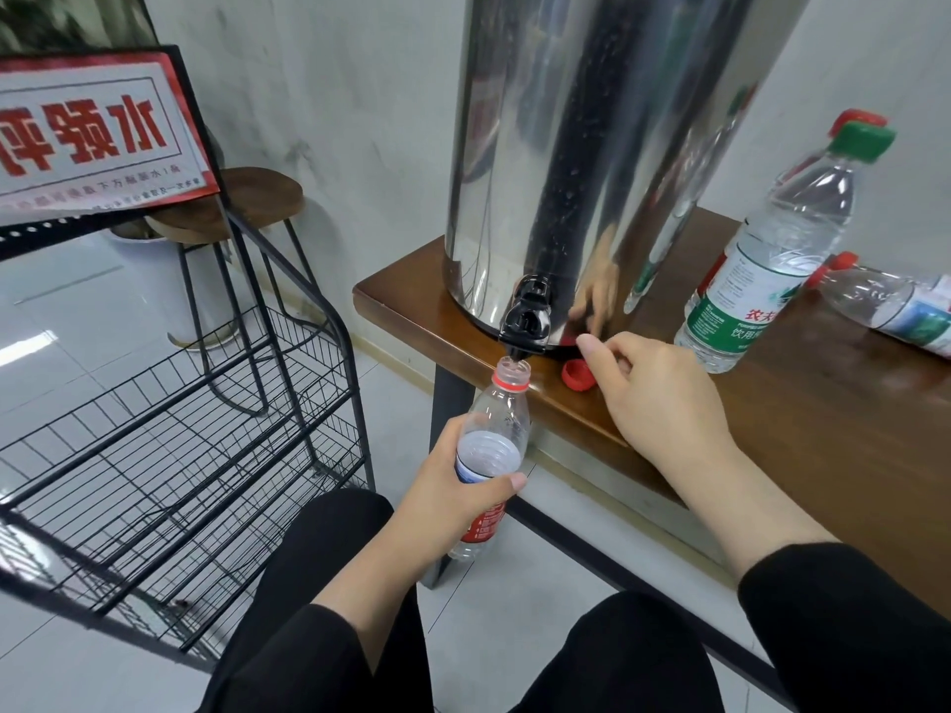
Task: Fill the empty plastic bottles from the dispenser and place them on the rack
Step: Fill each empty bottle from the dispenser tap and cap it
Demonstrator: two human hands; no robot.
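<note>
While the left hand [453, 486] grips the uncapped clear plastic bottle [496, 429], mouth under the black dispenser tap [526, 321] for filling, the right hand [653, 388] reaches tapward, fingers loose, holding nothing.

Red cap [578, 374], silver dispenser [592, 146], black rack [206, 403]

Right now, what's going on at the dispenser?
A person's left hand grips an uncapped bottle with its mouth right under the black tap of the steel dispenser. The right hand hovers near the tap, holding nothing, beside a loose red cap on the wooden table. Whether water is flowing cannot be told. No bottles show on the wire rack.
</note>
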